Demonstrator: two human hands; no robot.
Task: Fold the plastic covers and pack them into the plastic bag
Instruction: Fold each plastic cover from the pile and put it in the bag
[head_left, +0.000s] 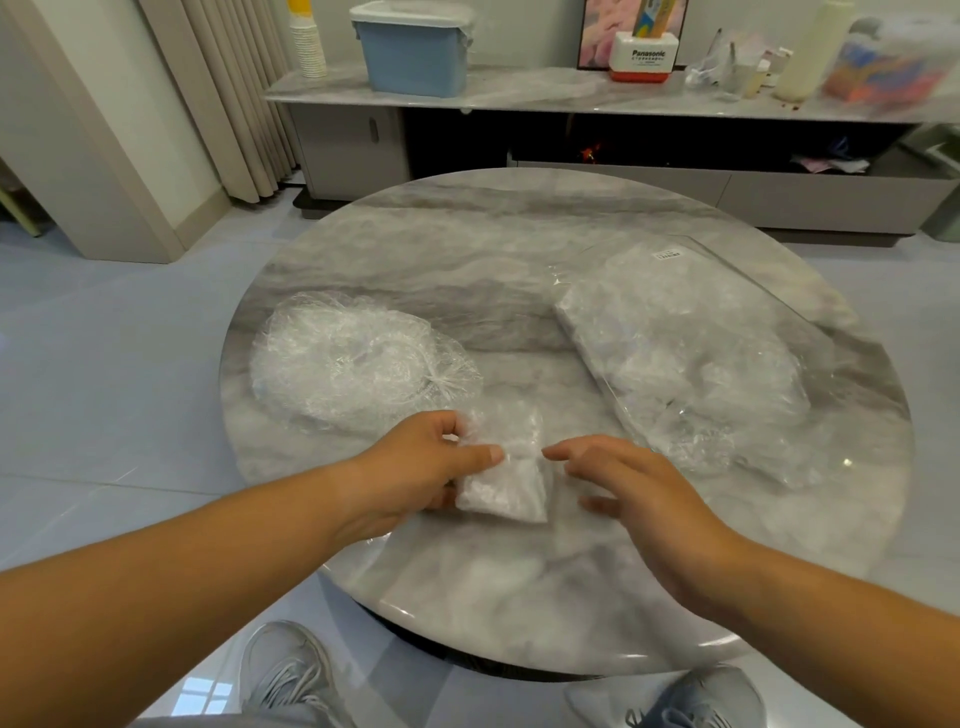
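Observation:
A small folded plastic cover (506, 486) lies near the front of the round marble table (519, 249). My left hand (415, 467) holds it from the left, thumb pressed across its top and fingers curled at its far corner. Just right of it, my right hand (628, 488) hovers with relaxed spread fingers, its fingertips close to the cover's right edge. A loose heap of crumpled clear covers (353, 364) sits on the table's left. On the right lies the clear plastic bag (691, 358), holding folded covers, a white label near its far end.
A low marble-topped cabinet (519, 91) runs behind the table, carrying a blue lidded bin (415, 47), stacked paper cups (307, 47), a Panasonic box (647, 57) and bottles. Curtains hang at the left. My two grey shoes (291, 675) show below the table's front edge.

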